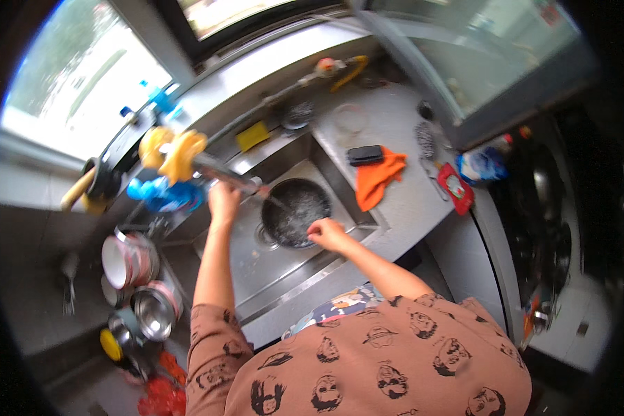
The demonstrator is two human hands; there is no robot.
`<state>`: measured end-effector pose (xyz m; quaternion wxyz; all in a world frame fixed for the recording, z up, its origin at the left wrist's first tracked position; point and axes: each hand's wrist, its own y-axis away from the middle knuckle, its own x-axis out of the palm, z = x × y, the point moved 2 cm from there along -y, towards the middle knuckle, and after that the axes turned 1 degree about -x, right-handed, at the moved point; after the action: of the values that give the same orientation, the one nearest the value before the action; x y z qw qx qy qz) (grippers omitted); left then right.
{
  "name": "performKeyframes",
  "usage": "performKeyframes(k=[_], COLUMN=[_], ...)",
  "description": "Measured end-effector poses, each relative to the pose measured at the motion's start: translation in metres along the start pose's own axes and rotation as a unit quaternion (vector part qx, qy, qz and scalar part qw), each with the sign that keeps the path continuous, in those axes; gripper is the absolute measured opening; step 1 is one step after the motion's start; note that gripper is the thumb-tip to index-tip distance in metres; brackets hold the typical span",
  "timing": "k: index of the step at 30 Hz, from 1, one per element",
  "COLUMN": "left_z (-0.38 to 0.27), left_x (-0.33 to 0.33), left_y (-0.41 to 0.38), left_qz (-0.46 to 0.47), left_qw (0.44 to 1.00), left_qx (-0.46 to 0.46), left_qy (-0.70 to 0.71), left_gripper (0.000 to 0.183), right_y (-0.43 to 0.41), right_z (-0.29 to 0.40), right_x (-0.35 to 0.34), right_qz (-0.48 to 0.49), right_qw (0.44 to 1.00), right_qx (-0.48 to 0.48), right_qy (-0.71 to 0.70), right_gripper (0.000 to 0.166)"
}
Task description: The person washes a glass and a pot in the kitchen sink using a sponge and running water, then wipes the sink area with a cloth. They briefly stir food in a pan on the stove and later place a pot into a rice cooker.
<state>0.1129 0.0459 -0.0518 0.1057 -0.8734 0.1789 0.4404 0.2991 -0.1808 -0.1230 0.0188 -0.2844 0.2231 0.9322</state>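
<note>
A dark round pot [283, 229] with a loop handle at its lower left stands in the stainless steel sink [249, 265]. Water runs into it from a metal faucet [229, 176], and the surface inside is churned and bubbly. My left hand [223, 203] is up against the faucet, its fingertips partly hidden by it. At the pot's near right rim is my right hand [328, 234], fingers curled together. Whether it grips the rim or anything small I cannot tell.
Right of the sink, a black sponge-like block [365, 155] rests on an orange cloth [377, 179]. A yellow sponge [252, 136] lies on the back ledge. Blue bottles [166, 195] stand left of the faucet, above stacked bowls [130, 262]. An open window sash [478, 62] juts over the counter.
</note>
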Motion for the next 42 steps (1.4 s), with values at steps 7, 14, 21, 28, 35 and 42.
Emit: performKeyframes(k=[7, 14, 21, 28, 35, 42], left_z=[-0.023, -0.122, -0.056, -0.101, -0.066, -0.085], left_x=[0.039, -0.056, 0.012, -0.018, 0.009, 0.019], left_y=[0.057, 0.135, 0.155, 0.202, 0.224, 0.221], left_qz=[0.145, 0.314, 0.266, 0.224, 0.181, 0.235], left_qw=[0.981, 0.92, 0.818, 0.896, 0.971, 0.963], left_qx=[0.013, 0.052, -0.171, -0.104, -0.069, -0.075], left_qy=[0.126, 0.229, 0.481, 0.37, 0.137, 0.108], left_gripper=[0.033, 0.048, 0.049, 0.031, 0.026, 0.029], right_y=[0.015, 0.044, 0.002, 0.047, 0.025, 0.01], right_z=[0.017, 0.141, 0.059, 0.011, -0.122, -0.15], right_x=[-0.007, -0.095, -0.027, -0.093, -0.163, -0.151], right_qz=[0.043, 0.265, 0.213, -0.019, -0.367, -0.361], right_qw=[0.996, 0.912, 0.887, 0.971, 0.92, 0.914], right_qx=[-0.035, -0.295, -0.094, -0.172, 0.072, 0.066], right_qy=[0.066, -0.1, -0.399, -0.164, 0.115, 0.173], right_gripper=[0.043, 0.038, 0.038, 0.021, 0.031, 0.011])
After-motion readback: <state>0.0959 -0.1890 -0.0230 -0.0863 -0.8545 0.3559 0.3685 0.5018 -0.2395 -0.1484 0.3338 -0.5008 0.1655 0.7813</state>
